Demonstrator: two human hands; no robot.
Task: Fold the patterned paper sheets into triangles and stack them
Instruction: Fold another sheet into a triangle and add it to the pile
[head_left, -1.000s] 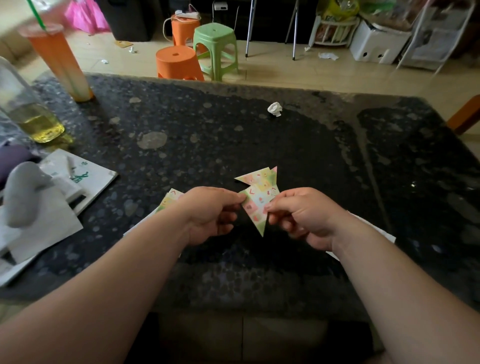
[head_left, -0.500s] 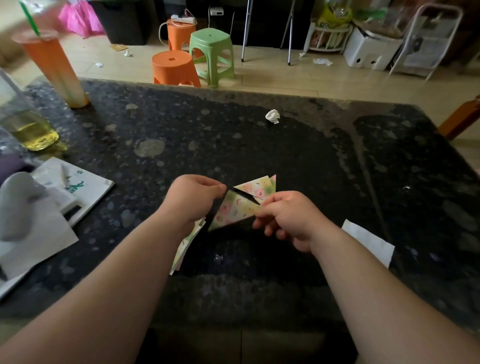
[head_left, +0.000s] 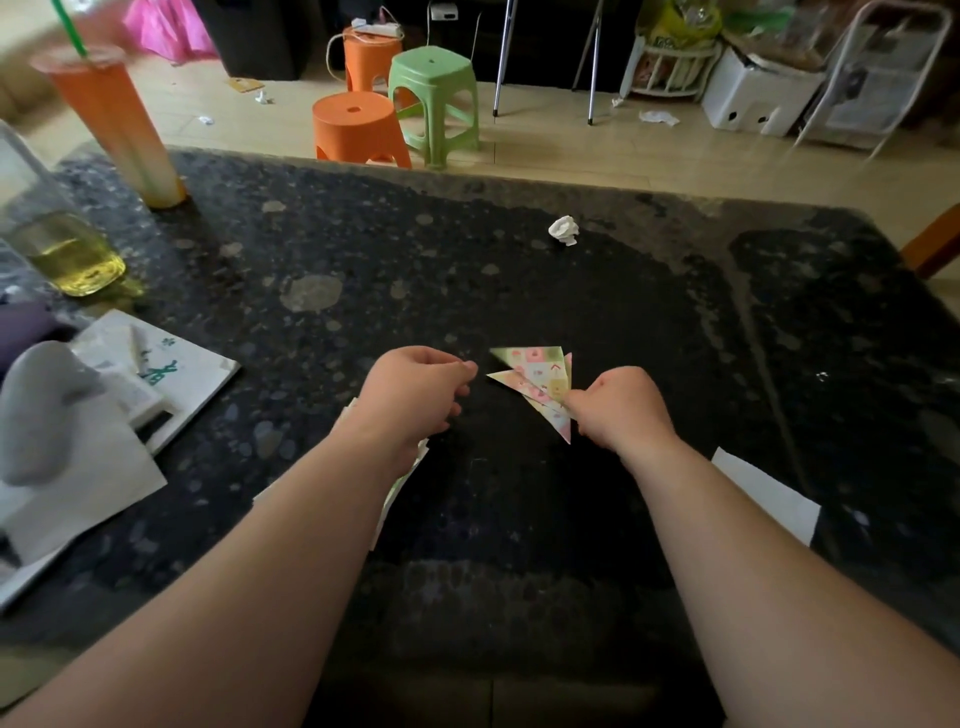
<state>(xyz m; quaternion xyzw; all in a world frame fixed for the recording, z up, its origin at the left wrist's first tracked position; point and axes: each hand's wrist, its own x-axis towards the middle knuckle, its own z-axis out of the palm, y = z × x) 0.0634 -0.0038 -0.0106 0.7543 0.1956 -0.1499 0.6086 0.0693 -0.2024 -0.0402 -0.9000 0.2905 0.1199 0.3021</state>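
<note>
Right hand (head_left: 618, 410) was clenched in a pinch on one corner of a folded triangle (head_left: 545, 401). It was pastel paper with small square patches in pink, green and yellow, and crisp edges. One tip pointed left towards the left hand and one pointed down towards the near edge. It overlapped a second triangle (head_left: 532, 359) of the same pattern lying flat on the table (head_left: 519, 270), with a pink corner showing at its right side. Couldn't tell whether the held piece was resting on the lower one or just above it. Both sat at table centre, just beside the right-hand knuckles. Left hand (head_left: 415, 395) was just left of the triangles and apart from them, fingers curled in, thumb against the index finger, nothing visible in the grip. More patterned sheets (head_left: 408, 475) lay under the left wrist, mostly hidden, only a pale edge showing. The tabletop was dark speckled stone. Crumpled paper ball (head_left: 563, 230) was further back, well apart. White slip (head_left: 763, 493) lay beside the right forearm. Orange drink cup (head_left: 114, 124) and bottle (head_left: 57, 244) with yellow liquid stood far left, with booklets (head_left: 171, 374) nearer on that side.
</note>
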